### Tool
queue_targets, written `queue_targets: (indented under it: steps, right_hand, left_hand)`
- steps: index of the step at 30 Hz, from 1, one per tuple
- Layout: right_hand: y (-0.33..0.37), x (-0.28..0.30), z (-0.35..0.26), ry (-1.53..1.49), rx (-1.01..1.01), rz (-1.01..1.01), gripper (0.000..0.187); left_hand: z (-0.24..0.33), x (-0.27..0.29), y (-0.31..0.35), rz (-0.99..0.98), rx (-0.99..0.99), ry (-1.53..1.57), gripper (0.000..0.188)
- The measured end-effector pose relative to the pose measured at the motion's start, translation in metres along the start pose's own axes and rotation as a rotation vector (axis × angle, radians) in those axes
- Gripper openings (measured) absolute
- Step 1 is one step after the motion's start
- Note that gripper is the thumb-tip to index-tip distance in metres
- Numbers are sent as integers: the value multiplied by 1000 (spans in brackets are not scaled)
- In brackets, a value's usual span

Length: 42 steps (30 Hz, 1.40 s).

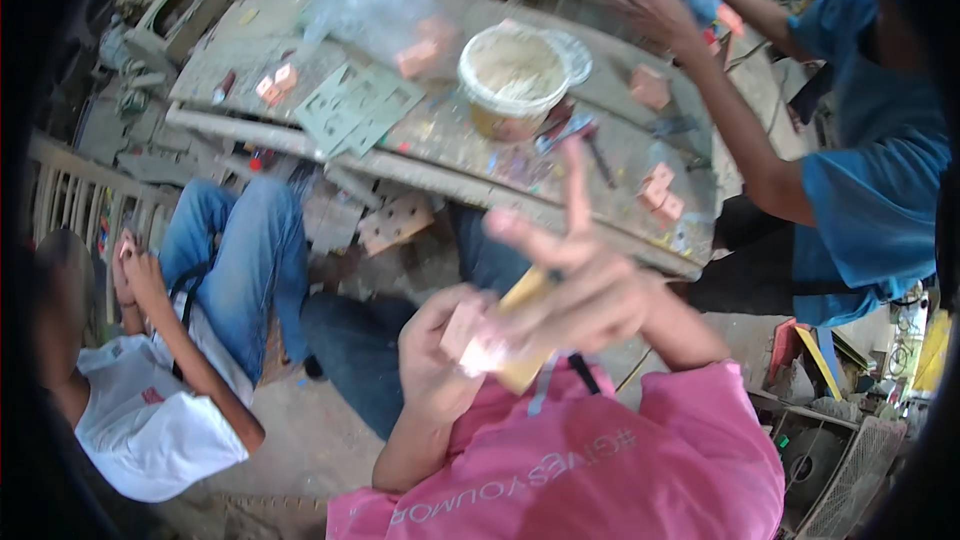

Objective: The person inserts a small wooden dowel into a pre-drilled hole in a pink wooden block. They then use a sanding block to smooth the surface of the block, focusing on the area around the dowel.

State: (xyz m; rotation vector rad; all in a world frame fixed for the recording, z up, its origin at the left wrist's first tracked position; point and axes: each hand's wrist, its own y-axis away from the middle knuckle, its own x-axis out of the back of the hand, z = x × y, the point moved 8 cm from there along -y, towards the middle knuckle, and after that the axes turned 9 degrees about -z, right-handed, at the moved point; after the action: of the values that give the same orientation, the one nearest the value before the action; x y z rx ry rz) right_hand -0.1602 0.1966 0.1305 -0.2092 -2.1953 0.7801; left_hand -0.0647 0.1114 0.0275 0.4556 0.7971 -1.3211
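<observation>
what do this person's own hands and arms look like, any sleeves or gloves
The left hand and right hand show no gloves or wristwear, though the right is blurred. The forearms are bare below the short sleeves of a pink T-shirt with pale lettering.

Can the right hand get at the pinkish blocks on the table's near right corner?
Probably yes: nothing visible stands between the right hand and the pinkish blocks, though a yellow piece seems to occupy its fingers.
</observation>
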Motion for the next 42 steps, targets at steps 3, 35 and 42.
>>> queue_targets:
  steps: [3,35,42]
  right_hand:
    - [-12,-4,-13,-38,-24,-113,21]
    - [-29,20,-34,-4,101,-286,27]
    - [-30,20,-36,62,95,-319,28]
  left_hand:
    - [0,-5,-6,17,6,47,61]
    - [1,-35,1,4,33,285,60]
    - [2,-38,0,127,48,341,63]
